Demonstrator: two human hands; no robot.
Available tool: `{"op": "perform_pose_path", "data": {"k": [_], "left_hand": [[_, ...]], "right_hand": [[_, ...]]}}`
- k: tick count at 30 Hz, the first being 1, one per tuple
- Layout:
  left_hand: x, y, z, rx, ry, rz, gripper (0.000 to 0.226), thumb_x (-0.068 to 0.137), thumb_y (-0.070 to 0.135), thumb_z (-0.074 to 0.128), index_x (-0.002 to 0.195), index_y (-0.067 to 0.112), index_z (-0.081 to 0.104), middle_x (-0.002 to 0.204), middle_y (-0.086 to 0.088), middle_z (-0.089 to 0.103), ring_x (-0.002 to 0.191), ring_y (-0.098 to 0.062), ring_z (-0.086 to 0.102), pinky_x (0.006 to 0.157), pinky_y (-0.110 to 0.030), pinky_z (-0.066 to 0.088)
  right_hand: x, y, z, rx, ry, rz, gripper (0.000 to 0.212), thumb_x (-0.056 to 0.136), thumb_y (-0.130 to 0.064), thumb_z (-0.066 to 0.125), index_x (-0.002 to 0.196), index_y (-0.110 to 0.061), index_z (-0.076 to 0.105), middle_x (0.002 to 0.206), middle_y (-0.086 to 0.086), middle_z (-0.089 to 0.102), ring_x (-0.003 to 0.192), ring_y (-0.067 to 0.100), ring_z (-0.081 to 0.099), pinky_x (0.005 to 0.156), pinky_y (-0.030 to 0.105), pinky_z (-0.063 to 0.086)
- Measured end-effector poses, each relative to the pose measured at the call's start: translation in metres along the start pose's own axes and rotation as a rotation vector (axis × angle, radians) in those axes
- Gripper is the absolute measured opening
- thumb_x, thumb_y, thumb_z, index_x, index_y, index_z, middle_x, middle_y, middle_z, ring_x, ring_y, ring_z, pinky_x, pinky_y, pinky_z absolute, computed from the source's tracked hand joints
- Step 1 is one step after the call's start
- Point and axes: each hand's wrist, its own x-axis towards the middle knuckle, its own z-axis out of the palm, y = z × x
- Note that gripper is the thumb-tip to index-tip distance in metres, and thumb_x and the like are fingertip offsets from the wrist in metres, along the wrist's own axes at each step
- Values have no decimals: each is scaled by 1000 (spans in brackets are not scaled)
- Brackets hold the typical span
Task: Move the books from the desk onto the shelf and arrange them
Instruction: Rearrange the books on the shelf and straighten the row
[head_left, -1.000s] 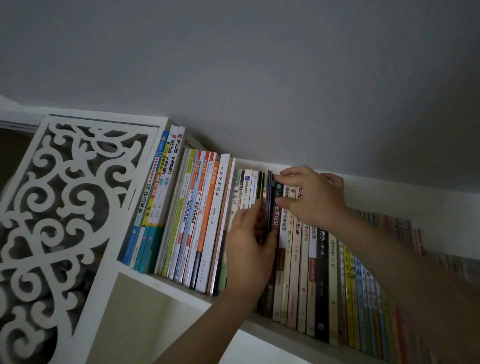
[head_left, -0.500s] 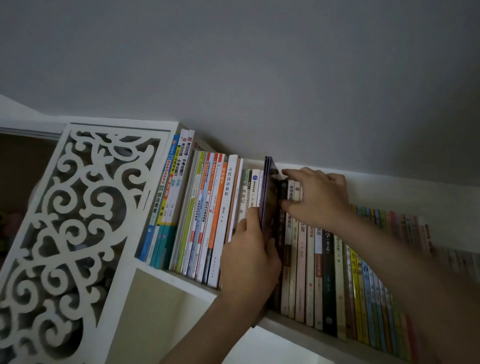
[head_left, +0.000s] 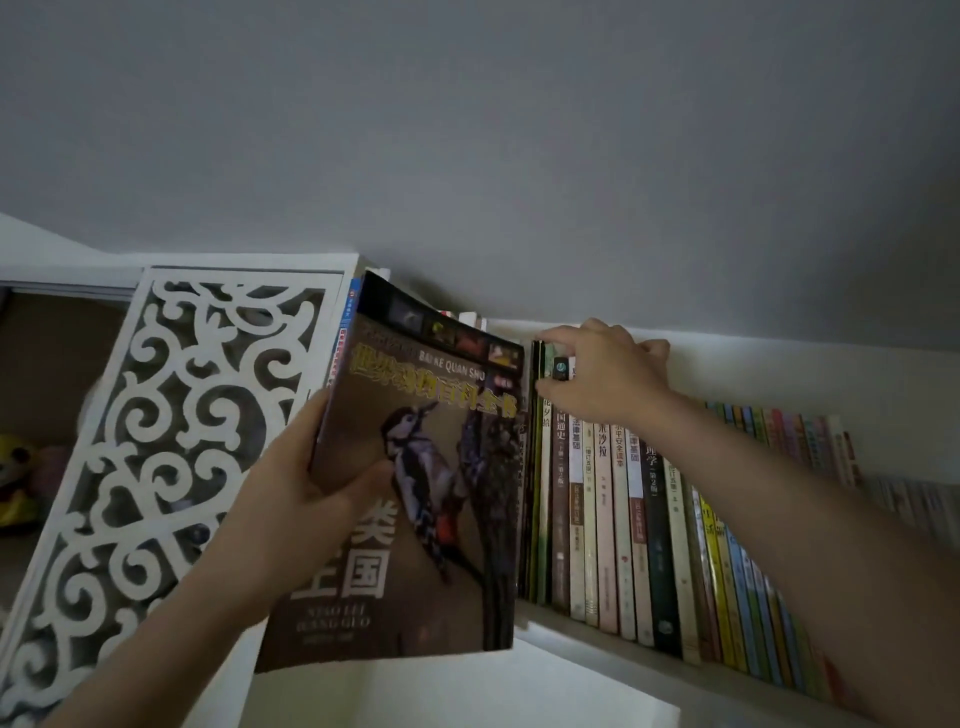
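Books (head_left: 613, 525) fill shelf (head_left: 613, 644) (upright); left hand (head_left: 291, 499) grips woodpecker book (head_left: 415, 499).

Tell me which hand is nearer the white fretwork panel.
Left. The left hand grips the woodpecker book right beside the white fretwork panel; the right hand is farther off, on the tops of the shelved books.

Dim grey wall (head_left: 519, 130) above — a white fretwork side panel (head_left: 171, 415), perhaps a cabinet's, at left.

Both forearms (head_left: 810, 525) & hands bare, no sleeves/jewellery visible.
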Motion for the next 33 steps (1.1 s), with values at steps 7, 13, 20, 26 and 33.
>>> {"op": "perform_pose_path", "data": {"k": [7, 13, 20, 26, 33], "left_hand": [[7, -5, 13, -80, -88, -27, 45, 85, 7, 69, 117, 36, 57, 100, 9, 74, 86, -14, 73, 73, -36, 60], [13, -3, 16, -89, -104, -36, 45, 85, 9, 69, 118, 37, 57, 98, 6, 75, 83, -17, 74, 75, -43, 59], [34, 10, 8, -136, -152, -107, 45, 84, 4, 68, 111, 39, 58, 90, 4, 76, 73, -18, 74, 55, -23, 57], [62, 14, -6, -21, -279, -221, 48, 83, 6, 68, 117, 38, 59, 92, -8, 75, 79, -31, 73, 70, -41, 56], [56, 11, -6, -8, -247, -135, 49, 83, 5, 68, 110, 45, 59, 91, 3, 75, 77, -20, 73, 69, -34, 54]], "right_hand": [[-5, 6, -2, -21, 19, -21, 58, 86, -49, 67, 139, -38, 48, 123, -3, 57, 121, 20, 49, 96, 41, 29], [-6, 11, -6, -37, 33, -43, 57, 85, -49, 66, 137, -32, 51, 128, -7, 58, 122, 19, 49, 95, 43, 34], [-10, 16, -8, -41, 17, -85, 60, 84, -49, 60, 140, -29, 48, 130, -6, 56, 124, 21, 47, 101, 44, 33], [-5, 18, -10, 46, -42, -68, 50, 95, -46, 47, 141, -28, 48, 141, -4, 50, 132, 22, 42, 107, 49, 29], [-11, 18, -3, -36, 93, -92, 55, 87, -55, 61, 137, -33, 52, 125, -8, 60, 119, 19, 52, 97, 42, 39]]}}
